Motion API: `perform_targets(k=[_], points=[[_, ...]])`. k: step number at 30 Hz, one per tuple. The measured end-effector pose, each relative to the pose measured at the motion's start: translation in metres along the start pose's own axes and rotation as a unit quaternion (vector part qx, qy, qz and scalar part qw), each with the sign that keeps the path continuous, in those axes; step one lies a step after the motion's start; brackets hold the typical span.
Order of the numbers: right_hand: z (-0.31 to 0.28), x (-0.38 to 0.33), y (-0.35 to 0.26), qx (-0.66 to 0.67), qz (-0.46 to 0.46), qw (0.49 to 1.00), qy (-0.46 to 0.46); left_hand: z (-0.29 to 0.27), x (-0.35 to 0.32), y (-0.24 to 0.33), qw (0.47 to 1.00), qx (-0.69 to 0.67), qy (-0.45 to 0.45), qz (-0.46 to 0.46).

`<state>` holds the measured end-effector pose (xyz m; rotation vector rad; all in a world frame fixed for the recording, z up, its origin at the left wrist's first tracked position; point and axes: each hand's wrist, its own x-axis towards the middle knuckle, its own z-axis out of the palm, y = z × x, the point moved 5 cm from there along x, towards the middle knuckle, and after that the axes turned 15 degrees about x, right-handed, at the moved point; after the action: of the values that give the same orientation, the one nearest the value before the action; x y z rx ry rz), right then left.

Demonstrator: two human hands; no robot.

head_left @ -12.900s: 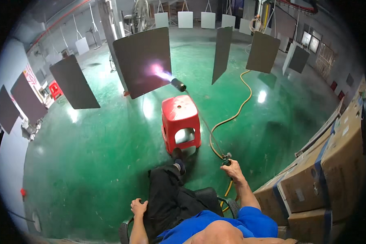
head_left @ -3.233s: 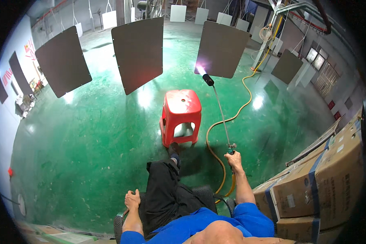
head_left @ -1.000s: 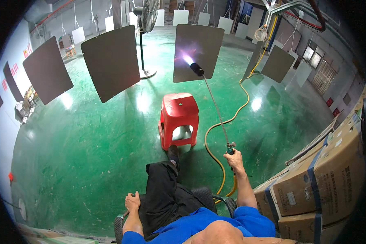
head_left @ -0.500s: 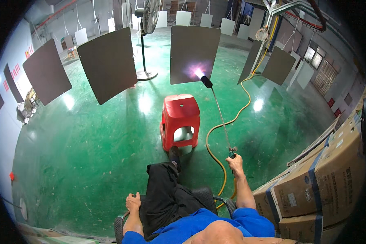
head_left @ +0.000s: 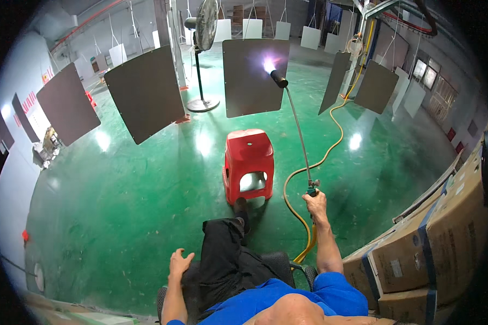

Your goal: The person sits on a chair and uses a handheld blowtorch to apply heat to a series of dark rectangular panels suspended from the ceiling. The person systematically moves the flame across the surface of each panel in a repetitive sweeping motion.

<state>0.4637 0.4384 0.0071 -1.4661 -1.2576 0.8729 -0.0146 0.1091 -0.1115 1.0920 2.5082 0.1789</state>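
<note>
My right hand (head_left: 316,207) is wrapped round the handle of a long gas torch (head_left: 299,130). At the far end of its thin metal tube, the black nozzle (head_left: 278,79) gives off a bright white and violet flame (head_left: 269,66). That flame plays against the upper right part of a dark grey hanging panel (head_left: 246,89). From the torch handle a yellow hose (head_left: 288,201) winds away over the floor. Beside my leg, near the chair, my left hand (head_left: 179,264) holds nothing, its fingers apart.
A red plastic stool (head_left: 248,146) stands by my outstretched foot. Beyond it is a pedestal fan (head_left: 200,70). More dark panels hang at left (head_left: 145,95) and right (head_left: 377,86). Cardboard boxes (head_left: 404,262) are stacked close on my right, on the green floor.
The torch tip and flame have risen from the panel's lower edge toward its upper right. My left hand has come off the chair's armrest, and its fingers have spread.
</note>
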Motion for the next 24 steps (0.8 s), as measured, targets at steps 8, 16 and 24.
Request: perform_targets(k=[8,16,24], points=[[0.023,-0.013,-0.041,0.039,-0.025,0.998,-0.046,-0.09,-0.048,-0.063,0.997,-0.019,0.068,0.005],[0.039,-0.027,-0.031,0.041,-0.05,0.992,-0.105,-0.027,-0.051,-0.135,0.985,-0.109,-0.118,-0.064],[0.036,-0.045,-0.003,-0.064,-0.026,0.988,-0.14,-0.05,-0.05,-0.11,0.988,-0.1,-0.089,-0.079]])
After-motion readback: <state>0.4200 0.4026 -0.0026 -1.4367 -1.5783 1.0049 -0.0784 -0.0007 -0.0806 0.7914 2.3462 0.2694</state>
